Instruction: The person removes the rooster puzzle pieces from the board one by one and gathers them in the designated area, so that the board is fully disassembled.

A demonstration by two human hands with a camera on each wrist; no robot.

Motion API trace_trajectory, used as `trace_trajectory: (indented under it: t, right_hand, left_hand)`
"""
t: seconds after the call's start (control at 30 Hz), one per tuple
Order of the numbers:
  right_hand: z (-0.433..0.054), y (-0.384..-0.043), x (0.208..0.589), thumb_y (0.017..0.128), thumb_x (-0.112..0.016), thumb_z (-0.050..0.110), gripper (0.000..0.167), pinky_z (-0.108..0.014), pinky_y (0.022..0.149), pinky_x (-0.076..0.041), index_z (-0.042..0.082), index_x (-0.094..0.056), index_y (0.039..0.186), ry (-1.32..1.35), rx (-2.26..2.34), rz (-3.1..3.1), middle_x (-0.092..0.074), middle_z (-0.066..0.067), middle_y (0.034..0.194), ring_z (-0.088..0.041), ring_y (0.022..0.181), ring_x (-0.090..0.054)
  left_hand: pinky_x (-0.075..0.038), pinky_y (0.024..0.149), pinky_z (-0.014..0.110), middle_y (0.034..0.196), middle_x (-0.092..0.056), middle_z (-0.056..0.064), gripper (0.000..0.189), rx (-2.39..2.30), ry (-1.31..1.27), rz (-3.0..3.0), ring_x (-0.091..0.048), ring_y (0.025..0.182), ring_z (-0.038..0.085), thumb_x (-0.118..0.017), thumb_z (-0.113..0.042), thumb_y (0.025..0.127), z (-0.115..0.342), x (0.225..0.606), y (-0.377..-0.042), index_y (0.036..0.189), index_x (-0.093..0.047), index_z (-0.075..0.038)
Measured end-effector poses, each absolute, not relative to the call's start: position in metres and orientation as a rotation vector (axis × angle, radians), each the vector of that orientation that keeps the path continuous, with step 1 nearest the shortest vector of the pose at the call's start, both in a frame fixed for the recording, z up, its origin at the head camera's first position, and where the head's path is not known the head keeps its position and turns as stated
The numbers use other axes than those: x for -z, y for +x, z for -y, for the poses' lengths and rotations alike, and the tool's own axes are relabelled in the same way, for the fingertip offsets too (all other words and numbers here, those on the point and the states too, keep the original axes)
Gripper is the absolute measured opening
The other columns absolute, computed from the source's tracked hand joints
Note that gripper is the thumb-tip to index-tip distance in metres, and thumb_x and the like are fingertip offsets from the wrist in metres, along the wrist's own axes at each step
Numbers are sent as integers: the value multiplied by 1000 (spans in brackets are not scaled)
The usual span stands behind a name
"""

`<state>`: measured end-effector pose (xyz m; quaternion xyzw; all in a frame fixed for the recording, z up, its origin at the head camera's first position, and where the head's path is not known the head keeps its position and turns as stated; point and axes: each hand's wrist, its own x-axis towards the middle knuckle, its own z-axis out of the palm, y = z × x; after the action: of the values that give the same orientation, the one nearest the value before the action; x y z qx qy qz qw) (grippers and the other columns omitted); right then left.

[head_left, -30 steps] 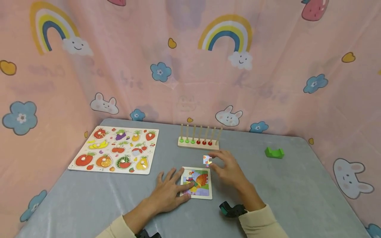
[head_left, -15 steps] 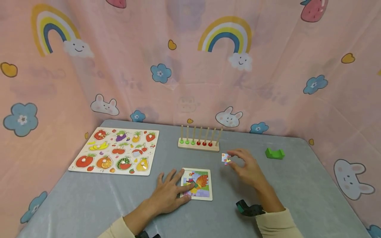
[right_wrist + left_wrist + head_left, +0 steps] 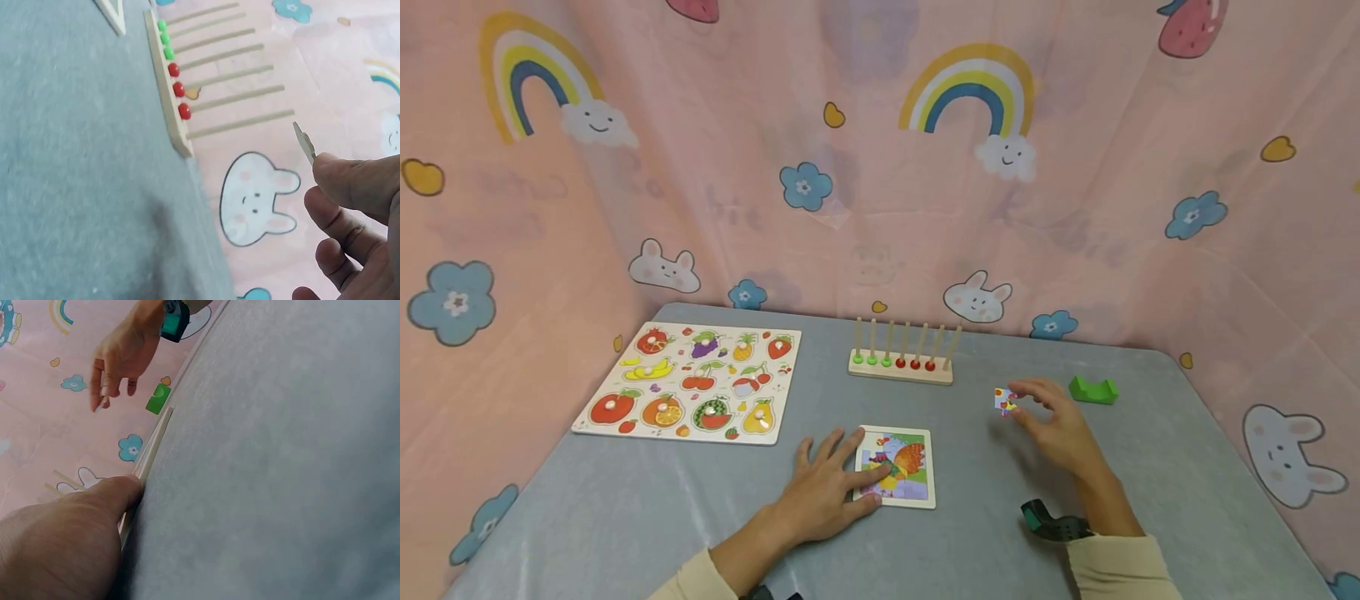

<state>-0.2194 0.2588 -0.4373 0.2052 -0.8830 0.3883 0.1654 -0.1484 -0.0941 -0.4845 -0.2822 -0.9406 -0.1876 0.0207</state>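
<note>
My left hand [image 3: 822, 492] lies with spread fingers on the left side of a small framed jigsaw puzzle [image 3: 917, 487], which shows a colourful winged picture. In the left wrist view the thumb [image 3: 115, 490] rests at the puzzle's pale wooden edge [image 3: 153, 447]. Off to the right, my right hand [image 3: 1063, 429] pinches a small printed jigsaw piece [image 3: 1002, 401] between thumb and fingers, raised over the table. The right wrist view shows that piece [image 3: 304, 142] nearly edge-on at the fingertips, its remaining fingers loosely curled below.
A fruit peg puzzle board [image 3: 673, 435] lies at the left. At the back stands a wooden peg rack [image 3: 900, 376] with green and red beads low on its pegs. A green notched block [image 3: 1093, 390] sits beyond my right hand. A pink patterned curtain surrounds the grey table.
My right hand has moved to the right with the jigsaw piece, away from the framed puzzle. The left hand stays in place on the puzzle.
</note>
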Motion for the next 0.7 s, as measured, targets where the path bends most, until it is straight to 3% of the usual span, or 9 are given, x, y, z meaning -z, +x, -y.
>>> trace_trajectory:
  t: [0.27, 0.53, 0.7]
  right_hand:
    - [-272, -226, 456, 82, -71, -7, 31, -49, 80, -38, -5, -65, 113, 576, -1137, 2535, -64, -13, 103, -29, 98, -53]
    - [-277, -231, 473, 77, -73, -8, 31, -30, 77, -41, -4, -68, 108, 616, -1080, 2543, -66, -11, 99, -28, 92, -55]
    - [-274, -232, 478, 77, -74, -8, 31, -35, 79, -37, -4, -68, 107, 623, -1060, 2565, -66, -13, 99, -30, 93, -52]
  left_hand:
    - [-10, 98, 70, 155, -28, 10, 44, 583, -878, 2918, -22, 139, 39, -51, -56, 94, 93, 485, -148, 134, -57, -41]
    - [-11, 98, 71, 155, -28, 10, 44, 575, -880, 2916, -22, 139, 39, -50, -56, 94, 93, 485, -149, 135, -56, -41]
    - [-11, 98, 71, 155, -28, 10, 44, 578, -871, 2929, -22, 139, 39, -50, -57, 93, 94, 485, -149, 134, -56, -41]
